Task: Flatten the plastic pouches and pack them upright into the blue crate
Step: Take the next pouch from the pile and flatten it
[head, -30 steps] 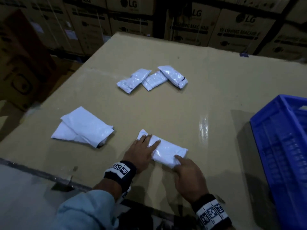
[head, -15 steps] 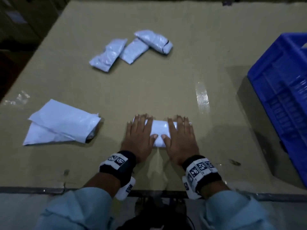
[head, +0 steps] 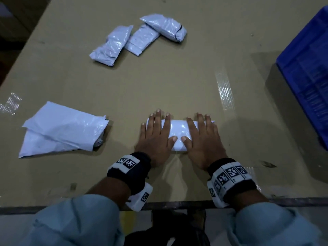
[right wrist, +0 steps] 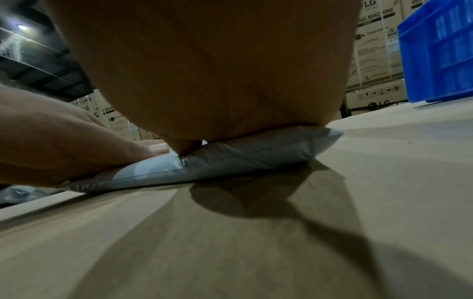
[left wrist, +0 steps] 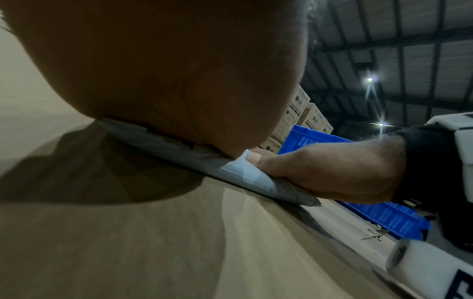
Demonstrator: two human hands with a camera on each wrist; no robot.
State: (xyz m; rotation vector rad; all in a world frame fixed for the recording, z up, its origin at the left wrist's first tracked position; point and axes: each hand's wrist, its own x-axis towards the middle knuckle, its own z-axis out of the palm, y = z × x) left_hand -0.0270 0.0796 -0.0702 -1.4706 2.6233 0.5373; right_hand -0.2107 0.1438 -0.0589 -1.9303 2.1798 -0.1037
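Pressing flat on a white pouch (head: 179, 134) near the bench's (head: 177, 82) near edge, the left hand (head: 156, 137) and right hand (head: 204, 139) lie side by side with fingers straight and spread, thumbs almost meeting over its middle. Three more small pouches (head: 138, 36) sit in a far cluster, and two larger flat pouches (head: 62, 128) lie overlapped at near left. The blue crate (head: 308, 68) stands at the right edge, well apart from both hands.

Blue crate (head: 305, 68) cut off at right
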